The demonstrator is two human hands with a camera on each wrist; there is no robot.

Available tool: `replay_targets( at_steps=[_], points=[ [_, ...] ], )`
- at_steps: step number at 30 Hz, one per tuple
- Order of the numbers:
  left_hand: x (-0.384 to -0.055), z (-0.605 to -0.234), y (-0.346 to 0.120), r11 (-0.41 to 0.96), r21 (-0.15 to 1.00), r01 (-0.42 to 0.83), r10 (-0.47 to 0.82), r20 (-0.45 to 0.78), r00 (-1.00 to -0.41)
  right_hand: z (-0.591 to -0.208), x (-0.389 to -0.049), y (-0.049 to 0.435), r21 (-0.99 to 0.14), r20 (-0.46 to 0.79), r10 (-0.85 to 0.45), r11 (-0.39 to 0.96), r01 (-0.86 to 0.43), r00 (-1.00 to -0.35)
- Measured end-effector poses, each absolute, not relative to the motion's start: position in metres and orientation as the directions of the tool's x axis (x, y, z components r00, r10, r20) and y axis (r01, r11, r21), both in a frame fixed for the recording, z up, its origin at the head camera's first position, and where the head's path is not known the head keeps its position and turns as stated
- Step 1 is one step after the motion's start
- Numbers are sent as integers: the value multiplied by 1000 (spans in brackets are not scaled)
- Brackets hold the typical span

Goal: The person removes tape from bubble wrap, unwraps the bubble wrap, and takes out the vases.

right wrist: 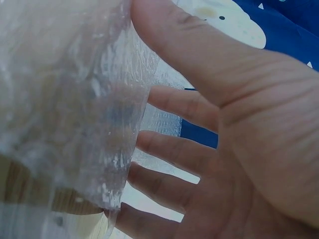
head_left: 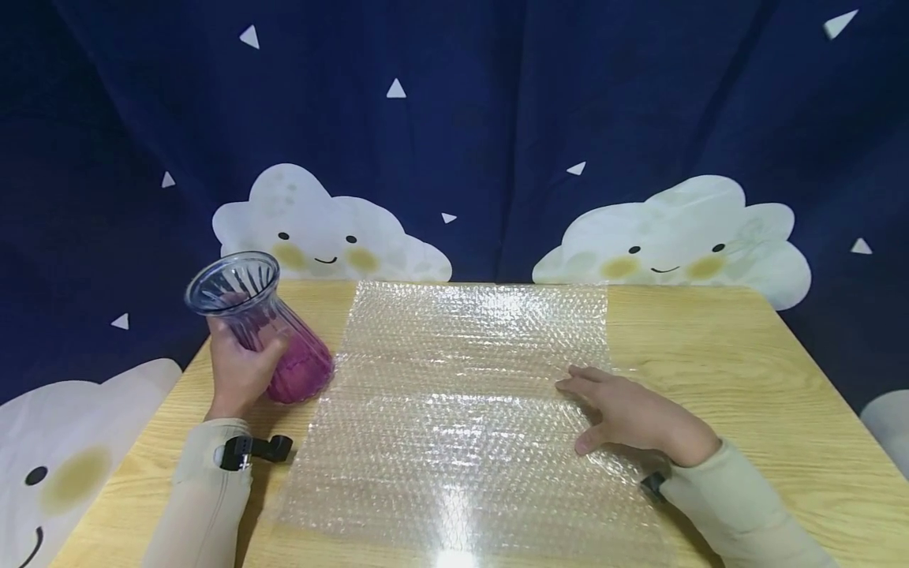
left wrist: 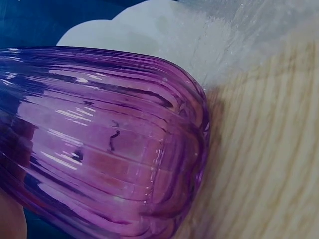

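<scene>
A ribbed glass vase (head_left: 301, 359), clear bluish at its flared mouth and purple-pink toward the base, leans to the left on the table's left side. My left hand (head_left: 241, 367) grips it around the neck. The left wrist view is mostly filled by the vase's purple body (left wrist: 109, 144), its base close to the wood; only a bit of the hand shows at the lower left. A sheet of bubble wrap (head_left: 454, 379) lies flat in the middle. On its right edge rests my right hand (head_left: 632, 414), fingers (right wrist: 174, 154) spread and fingertips right at the wrap (right wrist: 99, 89).
The pale wooden table (head_left: 738, 379) extends on both sides of the wrap. Behind it hangs a dark blue curtain (head_left: 483, 118) with white clouds and triangles. A black wrist camera mount (head_left: 270, 449) sticks out from the left cuff.
</scene>
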State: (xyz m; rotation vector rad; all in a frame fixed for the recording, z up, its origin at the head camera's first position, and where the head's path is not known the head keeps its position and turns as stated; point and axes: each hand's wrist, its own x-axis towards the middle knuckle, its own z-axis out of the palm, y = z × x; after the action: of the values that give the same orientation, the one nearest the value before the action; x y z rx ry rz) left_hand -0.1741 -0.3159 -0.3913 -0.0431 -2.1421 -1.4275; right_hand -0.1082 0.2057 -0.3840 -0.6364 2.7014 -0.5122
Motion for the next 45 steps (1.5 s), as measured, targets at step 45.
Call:
replay_targets(
  at_steps=[45],
  points=[
    [-183,-395,-318,477,792,382,-293,553,-780,-381,-105,204,-419,-244,-461,844,-336,-853]
  ],
)
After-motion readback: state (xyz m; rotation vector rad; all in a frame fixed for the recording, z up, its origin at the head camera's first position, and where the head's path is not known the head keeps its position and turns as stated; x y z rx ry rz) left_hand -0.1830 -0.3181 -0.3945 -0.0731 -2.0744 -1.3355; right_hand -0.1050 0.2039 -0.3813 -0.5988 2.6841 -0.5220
